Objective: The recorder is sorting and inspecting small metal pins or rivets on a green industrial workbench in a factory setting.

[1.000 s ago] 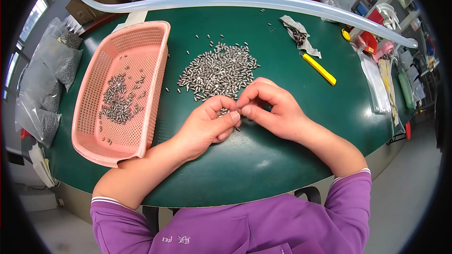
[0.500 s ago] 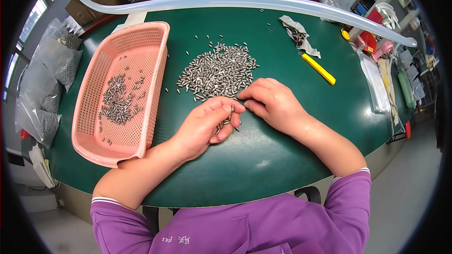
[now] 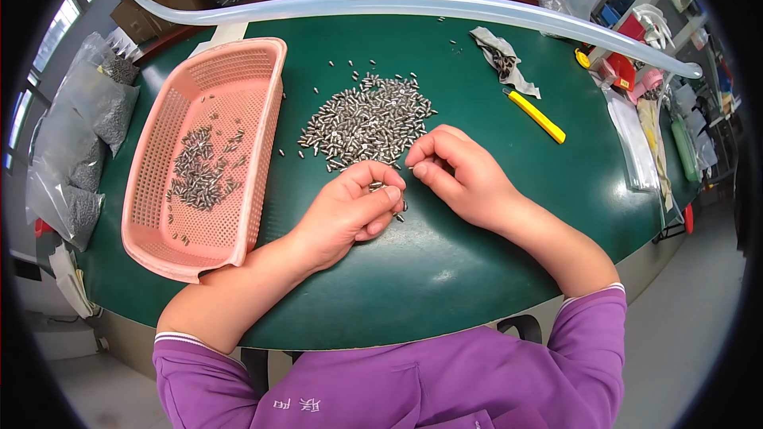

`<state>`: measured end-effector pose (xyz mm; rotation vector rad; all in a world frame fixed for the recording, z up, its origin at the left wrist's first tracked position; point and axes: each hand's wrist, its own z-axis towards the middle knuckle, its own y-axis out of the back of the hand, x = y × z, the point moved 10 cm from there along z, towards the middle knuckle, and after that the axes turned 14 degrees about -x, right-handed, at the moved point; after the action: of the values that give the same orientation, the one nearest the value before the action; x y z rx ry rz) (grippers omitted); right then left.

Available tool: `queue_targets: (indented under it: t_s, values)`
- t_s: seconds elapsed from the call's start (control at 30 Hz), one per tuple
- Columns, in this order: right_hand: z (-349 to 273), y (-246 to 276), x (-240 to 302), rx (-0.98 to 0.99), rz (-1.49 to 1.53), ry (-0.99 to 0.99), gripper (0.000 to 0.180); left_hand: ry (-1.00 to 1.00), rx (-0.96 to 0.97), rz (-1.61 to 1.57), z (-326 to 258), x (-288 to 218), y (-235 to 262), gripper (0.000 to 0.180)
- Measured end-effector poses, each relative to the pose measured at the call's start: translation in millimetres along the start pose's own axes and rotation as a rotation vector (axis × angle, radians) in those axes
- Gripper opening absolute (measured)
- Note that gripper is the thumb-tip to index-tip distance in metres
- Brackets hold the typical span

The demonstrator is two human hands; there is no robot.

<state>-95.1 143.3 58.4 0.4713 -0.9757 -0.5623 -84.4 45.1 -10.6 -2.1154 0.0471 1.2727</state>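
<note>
Small metal pins sorted on green counter (image 3: 493, 270)

Left hand (image 3: 350, 210) pinches pins half-hidden under fingers; right hand's (image 3: 457, 171) curled grip unreadable. Shiny pin pile (image 3: 367, 117) at 12 o'clock.

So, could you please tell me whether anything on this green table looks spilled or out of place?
Mildly: small silver metal pins lie scattered beyond the main pile of pins, and a few sit loose beside the pink plastic basket. Nothing looks damaged.

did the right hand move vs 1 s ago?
Yes, slightly. The right hand has drawn apart from the left hand, its fingertips now nearer the lower right edge of the pile of small metal parts on the green table.
</note>
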Motion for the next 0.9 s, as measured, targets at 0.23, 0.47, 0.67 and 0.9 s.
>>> queue_targets:
  t_s: [0.23,0.47,0.67,0.9]
  values:
    - [-10.2,-10.1,13.1,0.149,0.379,-0.172,0.007,-0.009,-0.019,0.031,0.4,2.6,0.7,0.017]
    - [-0.6,-1.9,-0.7,0.031,0.281,-0.158,0.014,-0.027,0.011,-0.009,0.2,-2.4,-1.4,0.013]
    - [-1.1,-1.7,4.8,-0.011,-0.086,0.181,0.024,-0.027,-0.007,-0.02,0.9,-4.0,0.6,0.02]
    - [-3.9,-3.5,13.0,0.035,-0.233,0.288,0.015,-0.05,-0.021,-0.023,-0.1,-7.6,1.0,0.024]
